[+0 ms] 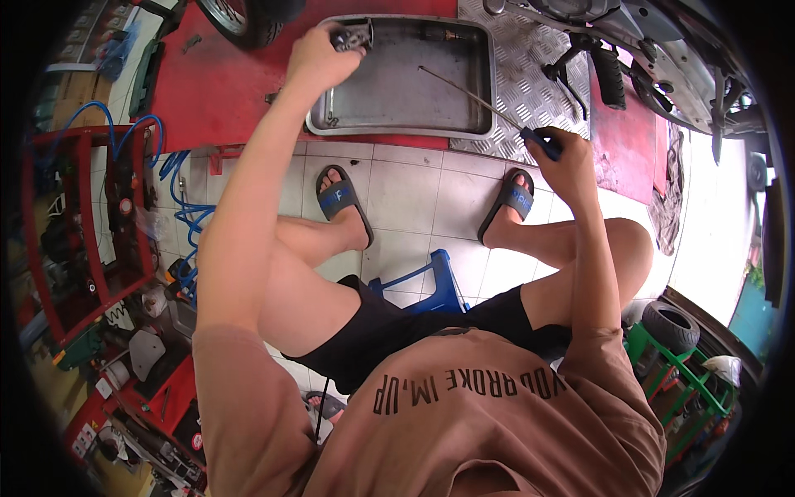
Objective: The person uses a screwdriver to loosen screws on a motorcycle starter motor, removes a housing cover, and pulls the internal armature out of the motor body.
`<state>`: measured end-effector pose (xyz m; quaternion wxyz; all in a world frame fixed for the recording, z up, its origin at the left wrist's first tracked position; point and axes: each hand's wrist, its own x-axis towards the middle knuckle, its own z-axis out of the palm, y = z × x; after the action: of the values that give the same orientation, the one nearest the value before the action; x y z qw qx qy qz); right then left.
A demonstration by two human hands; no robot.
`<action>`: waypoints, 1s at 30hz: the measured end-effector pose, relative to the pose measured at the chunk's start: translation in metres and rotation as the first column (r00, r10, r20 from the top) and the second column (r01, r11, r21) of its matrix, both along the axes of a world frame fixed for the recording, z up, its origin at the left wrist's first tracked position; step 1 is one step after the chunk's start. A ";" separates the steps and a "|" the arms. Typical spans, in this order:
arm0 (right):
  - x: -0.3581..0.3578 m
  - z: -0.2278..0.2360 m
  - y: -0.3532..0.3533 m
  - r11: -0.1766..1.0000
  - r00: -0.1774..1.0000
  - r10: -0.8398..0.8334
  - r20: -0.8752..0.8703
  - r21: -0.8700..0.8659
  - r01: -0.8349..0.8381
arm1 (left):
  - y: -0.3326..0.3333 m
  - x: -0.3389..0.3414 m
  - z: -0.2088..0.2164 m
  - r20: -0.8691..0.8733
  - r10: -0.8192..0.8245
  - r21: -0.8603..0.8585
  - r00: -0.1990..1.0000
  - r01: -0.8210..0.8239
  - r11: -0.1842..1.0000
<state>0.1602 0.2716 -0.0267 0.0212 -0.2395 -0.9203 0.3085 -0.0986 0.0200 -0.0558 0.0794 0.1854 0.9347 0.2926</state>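
My left hand (319, 64) is closed around a small dark metal part (356, 38), held over the left edge of a shallow metal tray (397, 131). The fingers cover much of that part, so its kind is unclear. My right hand (568, 162) grips the blue handle of a long, thin-shafted screwdriver (472, 97). Its shaft slants up and left over the tray, the tip near the tray's middle and apart from the left hand's part. A small dark piece (440, 35) lies at the tray's far side, and small metal bits (333, 119) sit in its near left corner.
The tray rests on a red platform (224, 99) beside diamond-patterned metal plate (517, 83). A motorcycle (654, 62) stands at far right; a wheel (236, 21) is far left. Blue coiled hose (175, 186) hangs by a red rack (95, 215). A blue stool (439, 282) is below me.
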 end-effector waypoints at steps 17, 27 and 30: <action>0.025 0.049 -0.013 0.998 0.990 0.037 -0.133 -0.039 -0.043 | 0.002 0.017 -0.041 0.577 -0.068 0.317 0.814 -0.147 0.937; 0.023 0.058 -0.020 0.994 0.981 0.056 -0.185 -0.086 -0.073 | 0.017 0.031 -0.019 0.614 -0.136 0.401 0.777 -0.160 0.902; 0.023 0.054 -0.018 0.995 0.975 0.064 -0.211 -0.056 -0.077 | 0.019 0.034 -0.017 0.621 -0.176 0.469 0.764 -0.183 0.864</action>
<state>0.1832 0.2539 0.0275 0.0993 -0.1734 -0.9106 0.3619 -0.0642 0.0391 -0.0726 0.3440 0.0855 0.7399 0.5718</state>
